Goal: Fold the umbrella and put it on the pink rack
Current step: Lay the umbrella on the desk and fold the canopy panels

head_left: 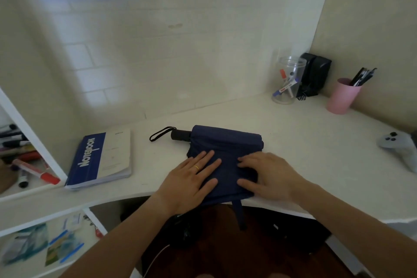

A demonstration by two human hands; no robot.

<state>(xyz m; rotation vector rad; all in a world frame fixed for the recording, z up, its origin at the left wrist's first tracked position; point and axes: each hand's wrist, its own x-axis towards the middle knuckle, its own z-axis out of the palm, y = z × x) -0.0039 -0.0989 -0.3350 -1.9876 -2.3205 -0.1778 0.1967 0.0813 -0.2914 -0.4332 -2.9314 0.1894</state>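
A collapsed navy umbrella (225, 144) lies on the white desk (293, 133), its canopy fabric spread flat toward the front edge. Its black handle (180, 135) with a wrist loop points left. A closing strap (239, 212) hangs over the desk's front edge. My left hand (189, 180) lies flat on the fabric's left part with straight fingers. My right hand (268, 176) presses the fabric's right part, fingers extended. No pink rack is visible.
A blue and white notebook (101, 160) lies left of the umbrella. At the back right stand a clear jar of markers (287, 81), black speakers (314, 74) and a pink cup of pens (343, 96). A grey controller (401, 144) sits far right. Shelves with markers (29, 165) are at left.
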